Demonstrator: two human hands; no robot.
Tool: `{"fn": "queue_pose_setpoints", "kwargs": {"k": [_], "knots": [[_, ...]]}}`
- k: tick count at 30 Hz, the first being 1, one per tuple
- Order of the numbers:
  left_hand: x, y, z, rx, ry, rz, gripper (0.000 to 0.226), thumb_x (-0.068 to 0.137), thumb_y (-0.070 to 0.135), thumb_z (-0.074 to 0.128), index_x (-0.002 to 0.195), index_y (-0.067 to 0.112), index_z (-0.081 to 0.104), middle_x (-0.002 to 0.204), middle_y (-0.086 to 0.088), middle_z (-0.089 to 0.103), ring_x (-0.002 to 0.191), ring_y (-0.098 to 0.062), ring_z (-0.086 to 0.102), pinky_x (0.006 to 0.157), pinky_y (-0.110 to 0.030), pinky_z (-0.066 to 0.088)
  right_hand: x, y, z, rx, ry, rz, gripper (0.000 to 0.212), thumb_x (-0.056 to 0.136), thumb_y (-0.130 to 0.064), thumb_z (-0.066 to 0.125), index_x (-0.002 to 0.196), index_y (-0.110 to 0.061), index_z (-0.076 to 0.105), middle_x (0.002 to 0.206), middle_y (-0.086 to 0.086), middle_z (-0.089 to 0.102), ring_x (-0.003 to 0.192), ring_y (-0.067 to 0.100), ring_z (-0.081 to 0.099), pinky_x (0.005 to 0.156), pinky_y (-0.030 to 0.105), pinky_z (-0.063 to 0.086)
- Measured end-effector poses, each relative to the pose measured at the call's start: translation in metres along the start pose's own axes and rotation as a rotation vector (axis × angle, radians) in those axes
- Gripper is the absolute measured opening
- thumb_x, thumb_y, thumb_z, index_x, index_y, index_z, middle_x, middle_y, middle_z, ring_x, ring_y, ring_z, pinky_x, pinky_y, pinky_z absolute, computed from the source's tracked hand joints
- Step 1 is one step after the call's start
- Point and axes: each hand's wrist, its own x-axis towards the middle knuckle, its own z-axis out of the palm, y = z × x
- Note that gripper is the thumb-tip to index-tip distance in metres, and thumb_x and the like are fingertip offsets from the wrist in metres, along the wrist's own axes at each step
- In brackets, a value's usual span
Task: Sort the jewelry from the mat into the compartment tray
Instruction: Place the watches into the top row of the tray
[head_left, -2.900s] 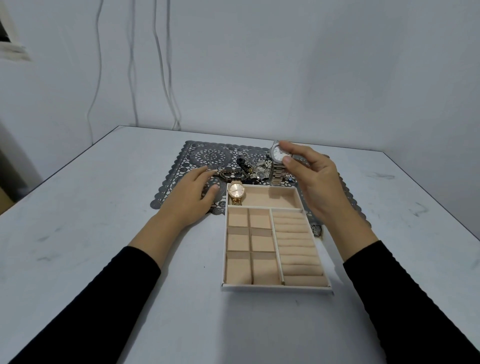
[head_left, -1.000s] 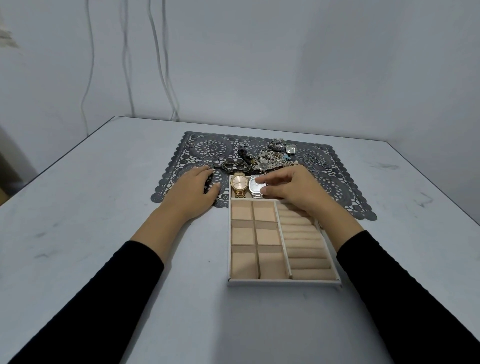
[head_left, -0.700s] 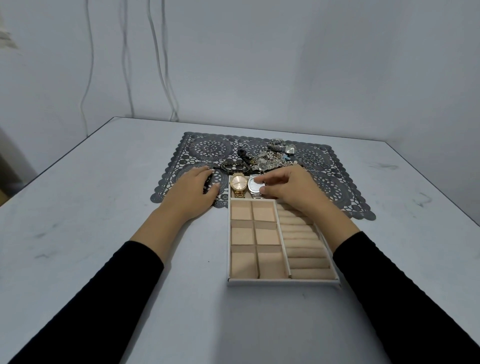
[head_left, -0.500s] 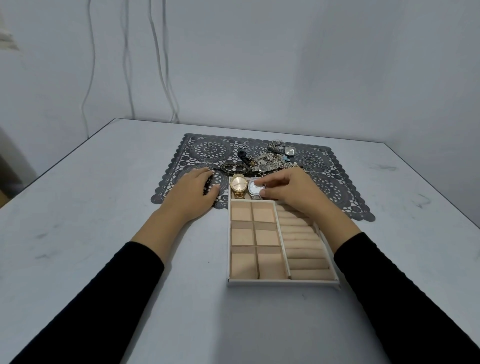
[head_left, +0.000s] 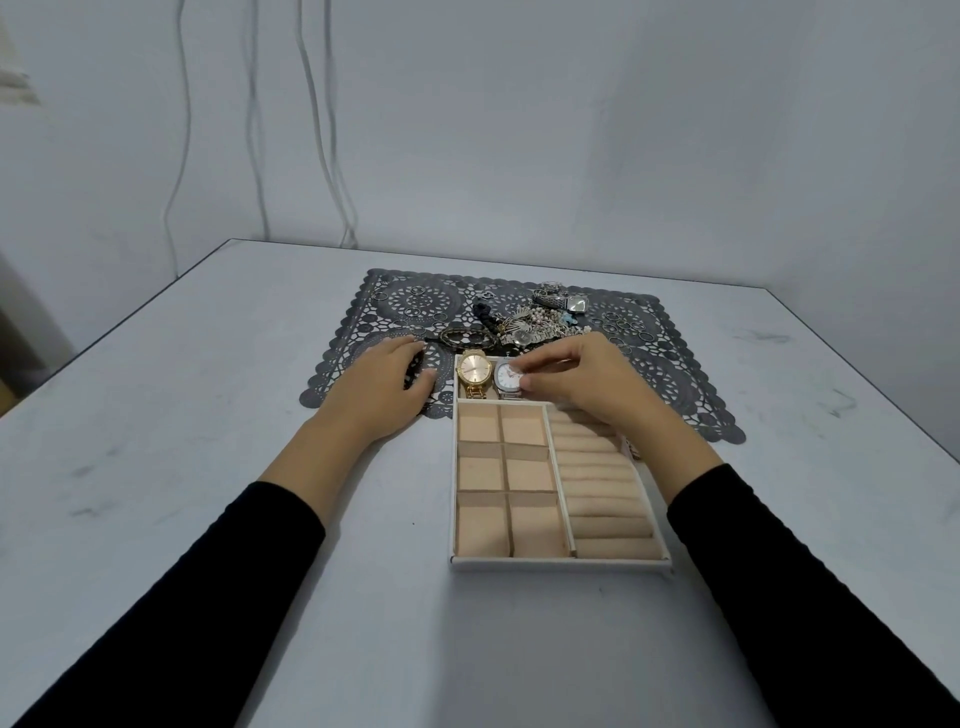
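Pinching silver watch (head_left: 505, 379), right hand (head_left: 587, 387) curled

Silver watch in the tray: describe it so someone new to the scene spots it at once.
Find the white compartment tray in the middle of the table, then its long far compartment beside the grey lace mat. Two watches lie there side by side; the silver watch is the right one, white-dialled and pinched by the right hand, unlike the gold watch on its left.

A scuffed pale grey table (head_left: 208, 415) stretches left of the left hand (head_left: 379, 389); far beyond it, thin cables (head_left: 317, 130) hang down a bare white wall (head_left: 571, 130).
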Motion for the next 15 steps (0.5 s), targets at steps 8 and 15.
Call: {"fn": "queue_pose_setpoints", "kwargs": {"k": [8, 15], "knots": [[0.017, 0.015, -0.010, -0.193, 0.146, 0.100, 0.035, 0.101, 0.025, 0.045, 0.133, 0.017, 0.054, 0.137, -0.001, 0.055, 0.127, -0.017, 0.048, 0.098, -0.025, 0.034, 0.024, 0.012, -0.027, -0.030, 0.229, -0.083, 0.016, 0.081, -0.013, 0.074, 0.094, -0.022, 0.075, 0.093, -0.002, 0.074, 0.092, 0.016, 0.069, 0.083, 0.028, 0.055], [0.053, 0.022, -0.010, -0.277, 0.021, 0.183, 0.030, 0.100, 0.032, 0.049, 0.126, 0.025, 0.061, 0.128, 0.005, 0.062, 0.115, -0.009, 0.054, 0.095, -0.027, 0.041, 0.056, 0.035, -0.049, -0.083, 0.436, -0.098, 0.016, 0.084, -0.009, 0.069, 0.097, -0.018, 0.073, 0.092, -0.002, 0.072, 0.089, 0.015, 0.069, 0.080, 0.028, 0.057]]}}
